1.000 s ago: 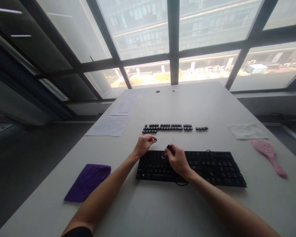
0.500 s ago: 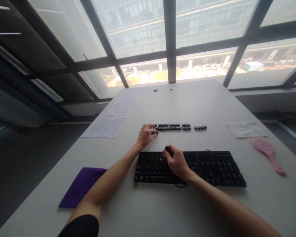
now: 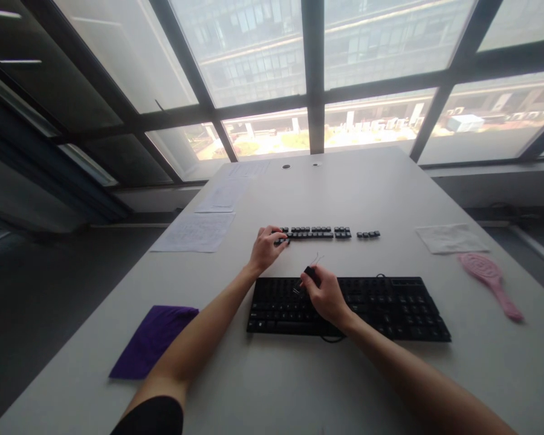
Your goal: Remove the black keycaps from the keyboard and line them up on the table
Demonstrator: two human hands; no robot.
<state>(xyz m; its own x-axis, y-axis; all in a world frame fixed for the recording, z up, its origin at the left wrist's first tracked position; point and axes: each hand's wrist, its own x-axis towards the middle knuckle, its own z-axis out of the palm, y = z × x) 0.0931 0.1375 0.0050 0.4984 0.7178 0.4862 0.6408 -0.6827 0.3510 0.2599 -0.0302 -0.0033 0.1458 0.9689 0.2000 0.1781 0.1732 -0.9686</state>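
Several keycaps point(image 3: 317, 235) beside left fingers point(image 3: 272, 234); black tool point(image 3: 310, 273) between right fingers point(image 3: 305, 280).

black keyboard point(image 3: 403, 309), black keycaps point(image 3: 315, 235), purple cloth point(image 3: 152, 341), pink swirl-patterned brush point(image 3: 484, 272), white table point(image 3: 367, 193).

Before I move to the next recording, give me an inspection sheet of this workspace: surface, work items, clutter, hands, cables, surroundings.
Surface: white table, reaching toward the windows; no spill seen.
Work items: black keyboard; loose keycaps in rows beyond it; black tool with thin wire ends.
Clutter: purple cloth and papers on the left; pink hairbrush and white cloth or tissue on the right.
Hands: left hand at the left end of the keycap rows, grip unclear; right hand holds the black tool over the keyboard.
Cables: black loop at the keyboard's near edge; its run is hidden.
Surroundings: dark curtain at left; no other person seen.
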